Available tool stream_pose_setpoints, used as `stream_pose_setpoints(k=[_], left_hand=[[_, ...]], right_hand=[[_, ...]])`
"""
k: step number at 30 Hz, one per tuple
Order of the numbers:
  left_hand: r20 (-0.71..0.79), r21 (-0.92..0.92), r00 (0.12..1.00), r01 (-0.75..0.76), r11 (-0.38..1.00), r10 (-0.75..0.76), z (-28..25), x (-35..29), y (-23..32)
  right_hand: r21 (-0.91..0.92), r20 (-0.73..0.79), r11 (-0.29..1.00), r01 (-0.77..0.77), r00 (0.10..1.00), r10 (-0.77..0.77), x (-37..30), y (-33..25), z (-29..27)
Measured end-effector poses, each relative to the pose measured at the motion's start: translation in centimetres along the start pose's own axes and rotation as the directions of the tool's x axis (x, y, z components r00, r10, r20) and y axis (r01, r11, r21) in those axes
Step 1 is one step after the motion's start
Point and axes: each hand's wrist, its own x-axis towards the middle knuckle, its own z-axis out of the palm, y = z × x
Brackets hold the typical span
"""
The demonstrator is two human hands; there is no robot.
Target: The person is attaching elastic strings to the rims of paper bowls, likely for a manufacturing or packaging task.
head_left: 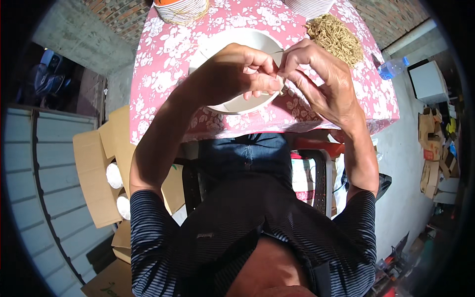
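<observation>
My left hand (pixel 242 72) and my right hand (pixel 324 74) meet fingertip to fingertip over the right side of a wide white bowl (pixel 242 37). Thumb and fingers of each are pinched together on a thin pale strand (pixel 281 88), whose exact kind is too small to tell. Most of the strand is hidden by the fingers. The left hand and forearm cover much of the bowl. Just beyond my right hand lies a tangled heap of tan, cord-like strands (pixel 335 39).
A pink cloth with white flowers covers the table (pixel 163 64). At its far edge stand an orange and white tub (pixel 182 10) and a white ribbed container (pixel 309 7). A plastic bottle (pixel 392 68) is off the right edge. Open cardboard boxes (pixel 94 173) sit at my left.
</observation>
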Motion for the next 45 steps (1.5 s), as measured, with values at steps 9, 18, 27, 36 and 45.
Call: stream_pose_setpoints(k=[9, 18, 27, 36, 45], left_hand=[[-0.049, -0.291, 0.995, 0.066, 0.954, -0.084, 0.2, 0.6, -0.9], [-0.068, -0.25, 0.996, 0.042, 0.967, -0.061, 0.5, 1.1, -0.7], [0.002, -0.686, 0.998, -0.039, 0.726, 0.055, -0.2, 1.0, -2.5], [-0.134, -0.139, 0.991, -0.049, 0.989, 0.031, 1.8, 0.3, -0.4], [-0.233, 0.024, 0.957, -0.172, 0.985, 0.173, 3.2, 0.7, -0.5]], right_hand=[[-0.103, 0.04, 0.993, -0.056, 0.997, 0.06, -1.1, -1.0, -0.7], [-0.036, -0.066, 0.983, -0.178, 0.982, 0.175, -2.2, -0.1, 0.5], [-0.07, 0.014, 0.984, -0.162, 0.986, 0.163, -3.3, -0.8, 0.3], [0.219, 0.005, 0.872, -0.438, 0.894, 0.448, -3.1, -2.4, 0.0], [0.33, -0.006, 0.766, -0.552, 0.81, 0.586, -3.2, -1.9, 0.5]])
